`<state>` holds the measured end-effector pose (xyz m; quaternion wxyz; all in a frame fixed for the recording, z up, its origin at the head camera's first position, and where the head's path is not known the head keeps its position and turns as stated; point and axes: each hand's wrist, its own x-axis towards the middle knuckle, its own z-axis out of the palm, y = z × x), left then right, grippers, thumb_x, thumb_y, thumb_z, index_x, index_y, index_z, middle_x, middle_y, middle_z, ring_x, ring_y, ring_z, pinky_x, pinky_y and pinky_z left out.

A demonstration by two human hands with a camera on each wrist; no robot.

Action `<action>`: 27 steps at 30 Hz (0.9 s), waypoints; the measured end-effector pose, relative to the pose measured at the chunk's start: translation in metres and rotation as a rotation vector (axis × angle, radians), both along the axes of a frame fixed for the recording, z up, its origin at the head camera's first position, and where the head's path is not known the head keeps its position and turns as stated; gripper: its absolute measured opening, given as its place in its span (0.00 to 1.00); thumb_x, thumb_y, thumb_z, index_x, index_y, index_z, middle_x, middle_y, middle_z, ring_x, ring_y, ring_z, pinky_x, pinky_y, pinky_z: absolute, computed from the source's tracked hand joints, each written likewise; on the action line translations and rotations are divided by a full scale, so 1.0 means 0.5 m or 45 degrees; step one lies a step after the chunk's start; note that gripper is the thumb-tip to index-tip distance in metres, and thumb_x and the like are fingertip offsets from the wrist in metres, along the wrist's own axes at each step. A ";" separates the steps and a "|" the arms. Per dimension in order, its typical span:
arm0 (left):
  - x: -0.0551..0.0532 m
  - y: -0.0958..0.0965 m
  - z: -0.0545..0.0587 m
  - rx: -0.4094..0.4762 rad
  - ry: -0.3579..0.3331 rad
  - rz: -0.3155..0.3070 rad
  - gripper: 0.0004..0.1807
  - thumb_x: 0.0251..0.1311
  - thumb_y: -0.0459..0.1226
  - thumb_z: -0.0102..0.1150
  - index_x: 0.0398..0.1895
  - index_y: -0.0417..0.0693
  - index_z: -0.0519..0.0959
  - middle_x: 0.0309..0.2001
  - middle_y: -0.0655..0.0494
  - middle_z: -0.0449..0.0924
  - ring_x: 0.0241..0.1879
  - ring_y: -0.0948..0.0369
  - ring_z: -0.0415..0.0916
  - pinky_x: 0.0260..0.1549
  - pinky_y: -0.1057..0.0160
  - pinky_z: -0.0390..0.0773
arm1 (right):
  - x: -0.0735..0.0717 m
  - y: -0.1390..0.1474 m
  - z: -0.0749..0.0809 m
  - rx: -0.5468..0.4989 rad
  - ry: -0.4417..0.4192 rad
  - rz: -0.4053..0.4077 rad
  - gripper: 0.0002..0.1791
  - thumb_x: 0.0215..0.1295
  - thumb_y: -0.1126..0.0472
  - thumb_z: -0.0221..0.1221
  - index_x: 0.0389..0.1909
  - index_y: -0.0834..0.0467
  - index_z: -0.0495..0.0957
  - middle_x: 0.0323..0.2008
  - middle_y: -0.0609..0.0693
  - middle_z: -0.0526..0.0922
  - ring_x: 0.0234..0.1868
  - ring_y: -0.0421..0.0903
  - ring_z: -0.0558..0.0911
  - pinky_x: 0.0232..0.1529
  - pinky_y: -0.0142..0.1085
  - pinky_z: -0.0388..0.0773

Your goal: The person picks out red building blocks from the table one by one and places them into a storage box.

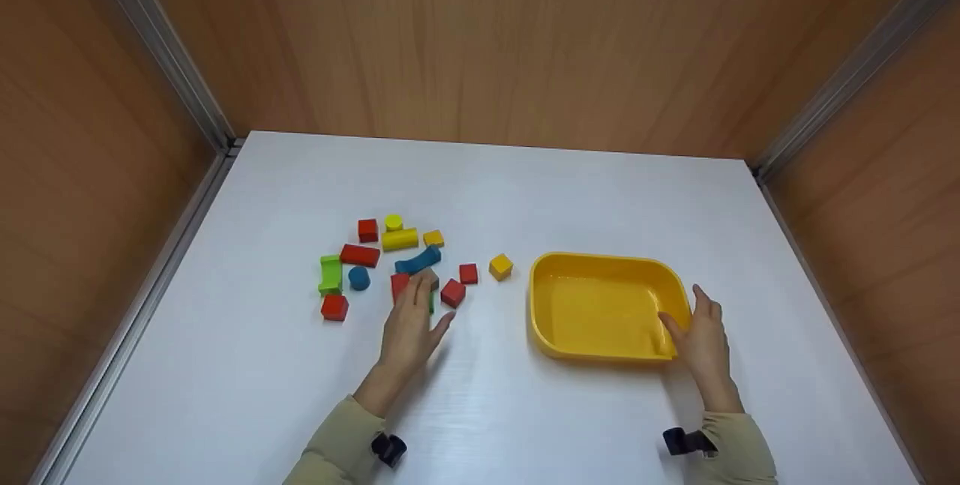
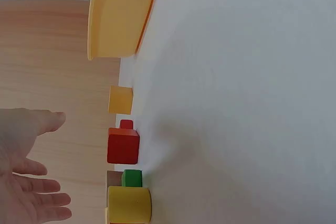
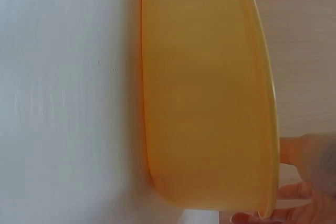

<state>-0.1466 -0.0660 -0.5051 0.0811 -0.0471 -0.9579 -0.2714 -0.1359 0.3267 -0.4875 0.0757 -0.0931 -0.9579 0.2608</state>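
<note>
My left hand [image 1: 409, 327] reaches over the near side of a group of wooden blocks, thumb spread from the fingers. In the left wrist view the same hand [image 2: 26, 177] holds nothing. Below and around its fingertips are a red block [image 1: 400, 286], a brown block [image 1: 429, 278] and a partly covered green block [image 2: 132, 178]. A red cube [image 1: 453, 293] lies right of it. On the right, my right hand [image 1: 703, 339] grips the right side of a yellow plastic tub [image 1: 589, 356], thumb over the rim and fingers outside. Nothing lies inside the tub.
Farther back lie a blue curved block [image 1: 418, 260], a yellow cylinder [image 1: 400, 239] and a red block [image 1: 360, 255]. A light green block [image 1: 331, 275] marks the group's left side. An orange-yellow cube [image 1: 501, 267] sits between group and tub. Wooden panels [image 1: 480, 43] enclose the white table [image 1: 480, 425].
</note>
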 end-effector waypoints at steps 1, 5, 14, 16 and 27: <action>-0.003 0.003 -0.001 0.001 -0.007 -0.002 0.39 0.44 0.41 0.67 0.61 0.43 0.61 0.60 0.47 0.59 0.59 0.54 0.58 0.51 0.56 0.66 | -0.002 0.001 -0.001 -0.002 0.001 -0.006 0.39 0.58 0.57 0.57 0.62 0.72 0.49 0.50 0.73 0.60 0.44 0.69 0.69 0.40 0.56 0.70; -0.014 0.015 -0.006 -0.009 -0.070 0.001 0.40 0.45 0.41 0.66 0.62 0.42 0.59 0.62 0.46 0.58 0.60 0.52 0.57 0.52 0.55 0.65 | -0.014 0.005 -0.007 -0.007 -0.007 -0.040 0.36 0.58 0.59 0.56 0.61 0.72 0.51 0.45 0.71 0.63 0.42 0.66 0.70 0.40 0.54 0.70; -0.037 0.037 -0.020 -0.016 -0.160 0.040 0.40 0.46 0.42 0.65 0.63 0.43 0.59 0.60 0.45 0.59 0.58 0.53 0.60 0.48 0.57 0.70 | -0.036 0.015 -0.026 0.055 -0.001 -0.104 0.25 0.59 0.62 0.54 0.52 0.73 0.62 0.37 0.71 0.69 0.35 0.65 0.73 0.30 0.53 0.72; -0.041 0.040 -0.023 -0.020 -0.165 0.041 0.39 0.47 0.42 0.65 0.62 0.42 0.59 0.58 0.45 0.60 0.56 0.53 0.61 0.47 0.58 0.70 | -0.040 0.017 -0.029 0.073 -0.002 -0.111 0.21 0.59 0.63 0.52 0.49 0.73 0.64 0.36 0.70 0.71 0.33 0.64 0.74 0.28 0.52 0.72; -0.058 0.058 -0.036 0.025 -0.263 0.058 0.37 0.53 0.43 0.59 0.63 0.40 0.57 0.57 0.44 0.61 0.56 0.53 0.61 0.52 0.55 0.66 | -0.045 0.020 -0.041 0.122 -0.017 -0.102 0.10 0.61 0.65 0.46 0.38 0.70 0.63 0.22 0.64 0.73 0.17 0.54 0.72 0.13 0.43 0.67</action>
